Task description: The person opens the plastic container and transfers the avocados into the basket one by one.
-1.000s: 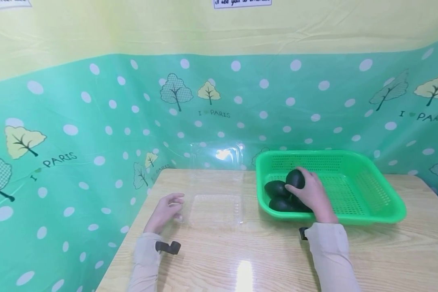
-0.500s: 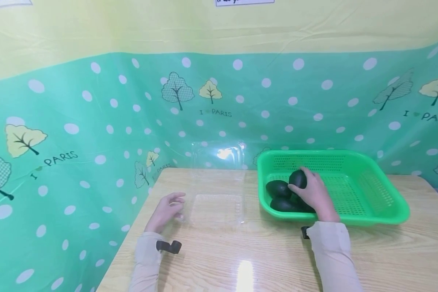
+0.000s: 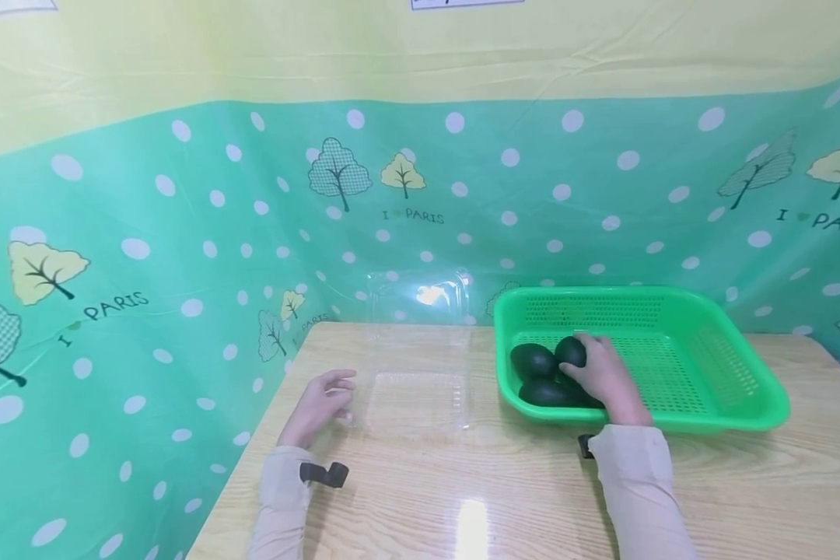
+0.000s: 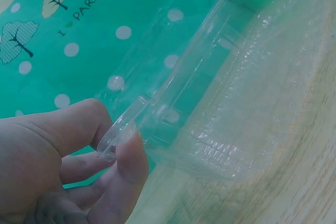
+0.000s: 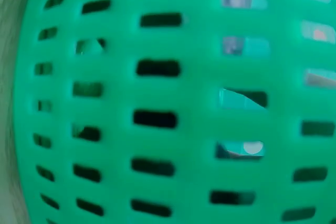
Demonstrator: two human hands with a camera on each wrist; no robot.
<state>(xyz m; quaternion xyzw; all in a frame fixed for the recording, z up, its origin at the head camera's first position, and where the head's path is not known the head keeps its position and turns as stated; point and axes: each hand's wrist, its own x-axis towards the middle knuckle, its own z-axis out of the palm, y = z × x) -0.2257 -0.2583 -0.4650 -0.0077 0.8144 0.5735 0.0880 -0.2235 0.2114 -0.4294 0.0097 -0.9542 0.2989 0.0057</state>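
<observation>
In the head view my right hand [image 3: 607, 379] reaches over the near wall of a green plastic basket [image 3: 731, 350] and grips a dark avocado [image 3: 571, 352]. More dark avocados [image 3: 534, 362] lie beside and below it at the basket's left end, one of them partly behind the hand. My left hand [image 3: 320, 404] is at the left side of a clear plastic clamshell box [image 3: 418, 400], whose lid [image 3: 413, 299] stands raised at the back. Thumb and finger of that hand pinch a tab on the box's rim [image 4: 123, 129] in the left wrist view.
Both the box and the basket stand on a pale wooden table [image 3: 406, 490]. Behind it hangs a green and yellow printed curtain [image 3: 252, 171]. The basket's slotted wall [image 5: 194, 93] fills the right wrist view and hides the right hand there.
My right hand and its avocado have sunk a little lower in the basket, next to the other avocados. The left hand stays at the clamshell box.
</observation>
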